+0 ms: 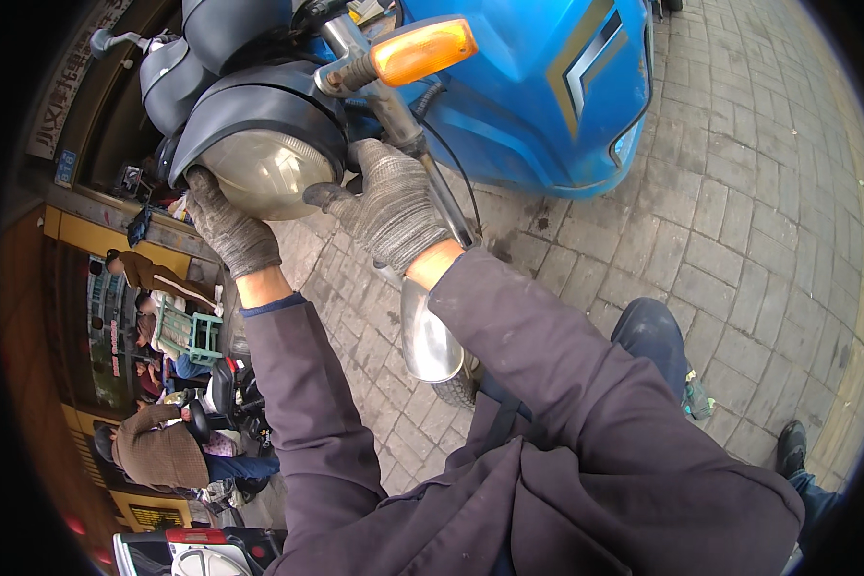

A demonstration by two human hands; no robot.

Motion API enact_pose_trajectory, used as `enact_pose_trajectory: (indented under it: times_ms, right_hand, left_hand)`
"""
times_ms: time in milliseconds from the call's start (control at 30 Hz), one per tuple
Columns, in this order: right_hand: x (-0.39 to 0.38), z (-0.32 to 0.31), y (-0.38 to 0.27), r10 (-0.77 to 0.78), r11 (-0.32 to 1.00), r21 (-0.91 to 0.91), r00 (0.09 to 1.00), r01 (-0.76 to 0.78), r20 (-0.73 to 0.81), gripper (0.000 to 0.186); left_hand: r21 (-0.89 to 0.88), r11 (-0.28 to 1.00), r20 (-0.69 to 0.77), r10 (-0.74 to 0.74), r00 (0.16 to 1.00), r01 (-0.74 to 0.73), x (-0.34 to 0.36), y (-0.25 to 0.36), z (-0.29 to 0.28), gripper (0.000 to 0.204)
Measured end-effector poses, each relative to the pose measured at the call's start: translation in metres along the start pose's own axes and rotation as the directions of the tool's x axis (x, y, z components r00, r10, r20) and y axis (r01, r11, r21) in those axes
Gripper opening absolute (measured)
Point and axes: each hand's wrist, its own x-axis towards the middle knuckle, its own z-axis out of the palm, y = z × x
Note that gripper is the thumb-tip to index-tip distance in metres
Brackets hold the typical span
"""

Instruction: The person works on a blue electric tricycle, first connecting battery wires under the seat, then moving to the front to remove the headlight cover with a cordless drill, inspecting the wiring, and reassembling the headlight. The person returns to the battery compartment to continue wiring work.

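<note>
A round headlight (pixel 264 173) in a dark housing is at the front of a blue three-wheeled motor vehicle (pixel 518 106). My left hand (pixel 230 226), in a grey knitted glove, grips the lower left rim of the headlight. On the other side, my right hand (pixel 389 202), gloved alike, holds the headlight's right edge, close to the metal fork tube (pixel 451 206). Its thumb lies by the lens, while its other fingertips are partly hidden behind the housing. Above that hand an orange turn signal (pixel 424 51) sticks out. A shiny front fender (pixel 430 336) shows below.
Black cables (pixel 461 168) run beside the fork. Grey paving bricks (pixel 730 211) cover the ground. At the left, a person in a brown jacket (pixel 163 446) is by a parked scooter (pixel 223 389), and others are near a green chair (pixel 187 331). Another person's shoe (pixel 792 446) shows at the right.
</note>
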Motion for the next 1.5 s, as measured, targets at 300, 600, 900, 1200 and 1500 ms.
enact_pose_trajectory:
  times_ms: [300,600,900,1200,1500]
  right_hand:
    - [0.001,-0.008,-0.003,-0.015,0.987,0.158,0.996,0.028,-0.086,0.067]
    - [0.006,0.002,0.009,-0.074,0.993,0.091,0.997,0.077,-0.035,0.070]
    - [-0.004,0.011,0.005,-0.144,0.989,-0.058,0.982,0.138,-0.125,0.055]
    - [-0.001,0.001,0.001,-0.242,0.934,-0.278,0.970,0.225,-0.030,0.050]
    - [-0.001,0.005,0.008,-0.238,0.971,-0.053,0.966,0.233,-0.106,0.053]
  left_hand:
    - [0.196,0.975,-0.051,0.122,0.991,-0.110,-0.006,-0.001,0.006,0.045]
    - [0.135,0.985,-0.099,0.120,0.988,-0.107,-0.002,-0.011,0.004,0.045]
    - [0.309,0.915,-0.031,0.284,0.958,-0.261,0.001,-0.015,0.001,0.046]
    - [0.724,0.480,0.132,0.609,0.782,-0.496,0.008,-0.027,-0.005,0.044]
    - [0.871,0.121,0.280,0.672,0.685,-0.476,0.018,-0.035,-0.020,0.039]
